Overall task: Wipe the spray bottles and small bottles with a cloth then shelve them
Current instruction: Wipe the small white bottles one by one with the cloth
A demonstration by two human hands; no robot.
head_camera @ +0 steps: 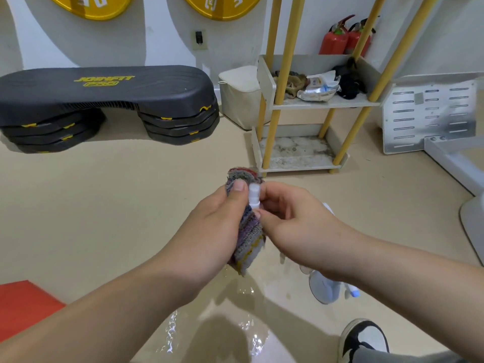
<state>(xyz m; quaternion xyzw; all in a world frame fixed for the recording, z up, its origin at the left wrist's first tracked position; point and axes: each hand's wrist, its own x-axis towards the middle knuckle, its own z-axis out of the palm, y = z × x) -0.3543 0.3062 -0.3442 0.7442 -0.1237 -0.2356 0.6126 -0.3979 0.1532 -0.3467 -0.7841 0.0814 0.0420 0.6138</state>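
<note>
Pinching the small bottle low — light, stiff, likely slippery — right hand fingers face the left hand gripping soft cloth at 9 o'clock.

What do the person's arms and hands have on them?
Nothing at all. The left arm and right arm are bare, no sleeves showing. Each grip, the left hand and right hand, has no glove, ring or watch. The nails are short and unpainted.

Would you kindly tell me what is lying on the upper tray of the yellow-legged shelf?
On the upper tray: a brownish rag, a silvery packet and a dark bundle. The yellow posts hide parts of them.
</note>
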